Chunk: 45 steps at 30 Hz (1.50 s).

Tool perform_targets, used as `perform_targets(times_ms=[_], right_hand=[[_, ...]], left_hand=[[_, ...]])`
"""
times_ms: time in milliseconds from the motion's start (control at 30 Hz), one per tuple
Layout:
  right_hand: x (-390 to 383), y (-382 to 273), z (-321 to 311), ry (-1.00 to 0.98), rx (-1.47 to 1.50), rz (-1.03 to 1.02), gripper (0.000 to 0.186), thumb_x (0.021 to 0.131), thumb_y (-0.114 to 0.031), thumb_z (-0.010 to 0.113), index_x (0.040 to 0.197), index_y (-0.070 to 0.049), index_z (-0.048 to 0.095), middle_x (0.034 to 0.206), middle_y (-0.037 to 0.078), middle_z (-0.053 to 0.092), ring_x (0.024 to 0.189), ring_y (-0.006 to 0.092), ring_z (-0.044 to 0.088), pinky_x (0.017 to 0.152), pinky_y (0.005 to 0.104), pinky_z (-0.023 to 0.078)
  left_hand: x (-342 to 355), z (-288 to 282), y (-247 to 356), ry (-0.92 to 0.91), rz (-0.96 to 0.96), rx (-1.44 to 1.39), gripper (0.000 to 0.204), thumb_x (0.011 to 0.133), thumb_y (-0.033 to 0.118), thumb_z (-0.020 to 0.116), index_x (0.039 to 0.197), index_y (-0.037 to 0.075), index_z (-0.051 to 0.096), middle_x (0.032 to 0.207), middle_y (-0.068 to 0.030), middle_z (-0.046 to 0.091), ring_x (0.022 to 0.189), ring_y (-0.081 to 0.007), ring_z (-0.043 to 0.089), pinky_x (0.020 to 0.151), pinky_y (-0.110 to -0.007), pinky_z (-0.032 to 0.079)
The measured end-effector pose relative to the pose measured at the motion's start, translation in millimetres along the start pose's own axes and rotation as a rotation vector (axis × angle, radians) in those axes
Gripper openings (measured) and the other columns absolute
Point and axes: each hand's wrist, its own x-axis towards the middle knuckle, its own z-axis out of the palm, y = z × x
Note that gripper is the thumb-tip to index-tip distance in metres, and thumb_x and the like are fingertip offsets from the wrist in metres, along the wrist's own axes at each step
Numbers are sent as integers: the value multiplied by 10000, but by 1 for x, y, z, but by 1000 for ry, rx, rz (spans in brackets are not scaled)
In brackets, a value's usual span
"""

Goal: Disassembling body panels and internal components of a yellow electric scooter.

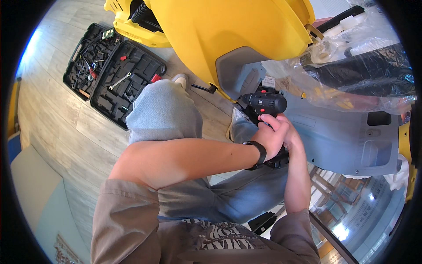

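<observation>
Both my hands are on a black cordless drill (265, 102) with red buttons, right of the middle. My left hand (271, 135), a black watch at its wrist, reaches across and closes around the drill's handle. Closely behind it, my right hand (292, 132) also closes on the handle; most of its fingers are hidden. The battery base shows below the hands. The drill's front end points left, at the lower edge of a large yellow shell (193, 26) with a grey panel (233, 66). Whether its tip touches anything I cannot tell.
An opened black tool case (127, 99) with a wrench (120, 81) and mixed tools lies on the wood-look floor at the left. A black rod (202, 89) juts from the yellow shell. Plastic-wrapped black parts (360, 75) rest above a grey panel (325, 145) at the right.
</observation>
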Motion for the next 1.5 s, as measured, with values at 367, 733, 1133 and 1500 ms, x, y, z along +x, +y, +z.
perform_targets(times_ms=[367,733,1133,1500], right_hand=[[2,1,-2,5,-42,75,237,799,-258,713,934,-65,694,790,21,656,699,125,608,611,275,476],[0,-4,2,0,-16,33,245,770,-274,735,896,-67,695,744,18,647,654,122,600,582,272,465],[0,-6,5,8,-10,34,226,764,-270,740,858,-72,683,727,13,638,636,116,595,559,270,459],[4,5,-3,-1,-20,61,259,804,-249,709,971,-50,694,799,17,659,710,117,606,620,266,472]], left_hand=[[4,1,-4,-38,9,-74,960,800,607,465,1270,-218,324,1195,-305,548,1162,-349,548,970,-343,416],[3,-1,-3,-26,12,-41,947,808,610,443,1258,-217,343,1178,-321,552,1160,-367,548,974,-351,413],[5,-1,-6,-21,26,-50,933,815,605,437,1254,-213,345,1181,-315,551,1149,-361,556,964,-354,421],[1,-2,-2,-31,-13,-41,942,812,604,443,1266,-214,333,1181,-314,552,1151,-353,556,969,-347,418]])
